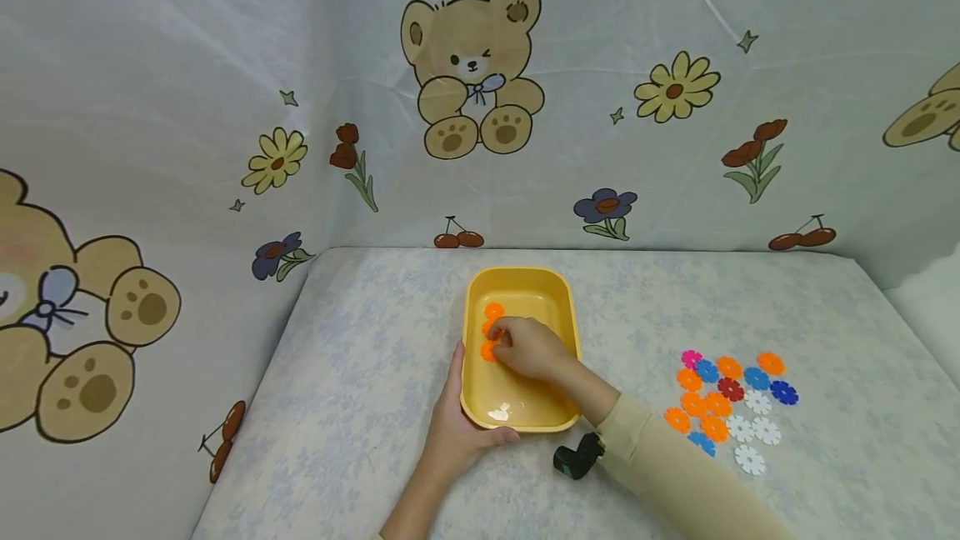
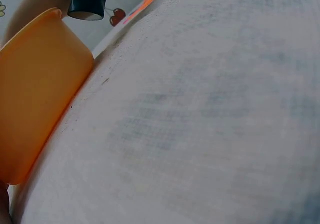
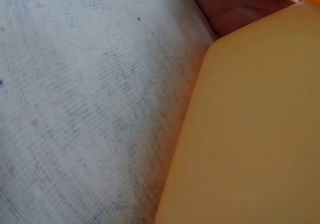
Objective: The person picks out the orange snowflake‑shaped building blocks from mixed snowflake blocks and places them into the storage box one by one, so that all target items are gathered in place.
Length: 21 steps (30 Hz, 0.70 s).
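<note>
A yellow plastic tray (image 1: 525, 419) stands on the table, its outer side also showing in the left wrist view. My left hand (image 1: 456, 432) holds its near left corner, fingers along the left side and thumb along the front edge. My right hand (image 1: 531, 348) reaches inside from the right, fingers bent, pinching at an orange notched plastic disc (image 1: 488, 351); the fingers partly cover the spot. Farther up the tray floor lies another orange notched disc (image 1: 493, 312), with one more partly hidden by the fingertips. In the right wrist view the tray's wall (image 3: 250, 119) fills the right side.
To the right lie several loose notched discs in orange, blue, red, pink and white, among them a white disc (image 1: 750, 459) and a red disc (image 1: 731, 390). A dark wrist device (image 1: 577, 457) sits at the right wrist. A printed bear cloth (image 1: 570, 165) hangs behind the table.
</note>
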Tool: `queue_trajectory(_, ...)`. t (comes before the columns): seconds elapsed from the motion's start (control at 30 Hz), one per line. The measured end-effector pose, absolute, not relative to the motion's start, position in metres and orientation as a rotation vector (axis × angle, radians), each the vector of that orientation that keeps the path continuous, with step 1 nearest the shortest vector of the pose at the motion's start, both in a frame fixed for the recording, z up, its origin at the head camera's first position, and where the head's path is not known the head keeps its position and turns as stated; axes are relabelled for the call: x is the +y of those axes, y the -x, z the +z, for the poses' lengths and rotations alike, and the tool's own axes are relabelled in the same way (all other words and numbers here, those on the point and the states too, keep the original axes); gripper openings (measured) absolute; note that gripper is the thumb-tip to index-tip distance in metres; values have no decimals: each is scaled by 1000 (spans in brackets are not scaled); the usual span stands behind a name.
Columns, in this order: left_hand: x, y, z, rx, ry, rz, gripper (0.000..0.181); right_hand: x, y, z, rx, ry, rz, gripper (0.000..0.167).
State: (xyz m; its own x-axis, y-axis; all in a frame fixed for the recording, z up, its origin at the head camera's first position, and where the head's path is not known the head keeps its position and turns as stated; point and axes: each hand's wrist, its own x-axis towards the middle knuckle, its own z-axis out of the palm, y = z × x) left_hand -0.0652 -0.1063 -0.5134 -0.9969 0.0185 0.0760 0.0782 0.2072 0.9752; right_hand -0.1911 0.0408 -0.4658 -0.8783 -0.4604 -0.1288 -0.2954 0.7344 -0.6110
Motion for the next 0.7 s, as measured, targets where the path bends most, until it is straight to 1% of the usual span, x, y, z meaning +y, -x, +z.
queue_trajectory(0.1, -106, 65, -514, -2397, 106, -1943, 136, 42, 190, -465, 2670, 594, -876, 13)
queue_trajectory(0.3, -106, 65, -513, -2411, 82, -1938, 135, 45, 186, -461, 2643, 635, -875, 20)
queue_trajectory(0.5, -107, 65, -515, -2399, 97, -1940, 134, 44, 185, -463, 2668, 624, -859, 16)
queue_trajectory(0.7, -106, 65, -515, -2396, 118, -1917, 135, 42, 186, -465, 2723, 620, -842, 17)
